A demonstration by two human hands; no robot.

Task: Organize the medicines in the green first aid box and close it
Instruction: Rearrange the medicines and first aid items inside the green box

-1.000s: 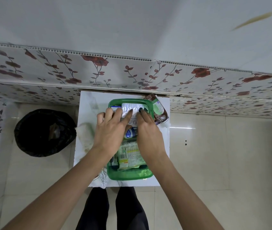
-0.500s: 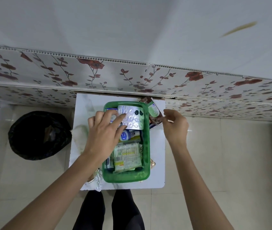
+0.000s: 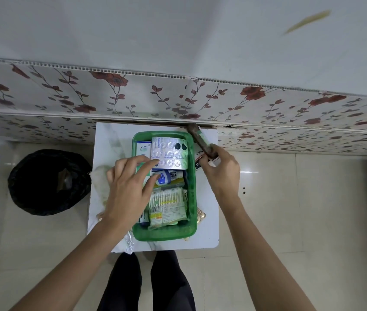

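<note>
Nearest the camera, the person's dark-trousered legs (image 3: pixel 146 286) stood on the pale tiled floor (image 3: pixel 267 221) at the front edge of a small white surface (image 3: pixel 209 221). On that surface sat the green first aid box (image 3: pixel 190 198), open, with no lid on it, its long side running away from the person. At its near end lay a packet of cotton buds (image 3: pixel 167 200) over printed sachets, and further in a small blue-capped jar (image 3: pixel 163 178) rested beside a yellow tube. The left hand (image 3: pixel 128 189) hovered over the box's left side, its fingers (image 3: pixel 149 163) spread and loosely curved, the tips touching the near edge of a silver blister strip (image 3: pixel 169 153) that lay across the far half of the box; they pinched nothing that could be seen. The right hand (image 3: pixel 220 169) was just outside the box's right wall, fingers pressed together around the lower end of a brown bottle (image 3: pixel 199 140) with a green label, tilted so its top leaned toward the wall. A crumpled white cloth (image 3: pixel 99 178) lay at the surface's left edge, and a black bin (image 3: pixel 48 180) stood on the floor to the left. Beyond rose the rose-patterned wall panel (image 3: pixel 200 99).
</note>
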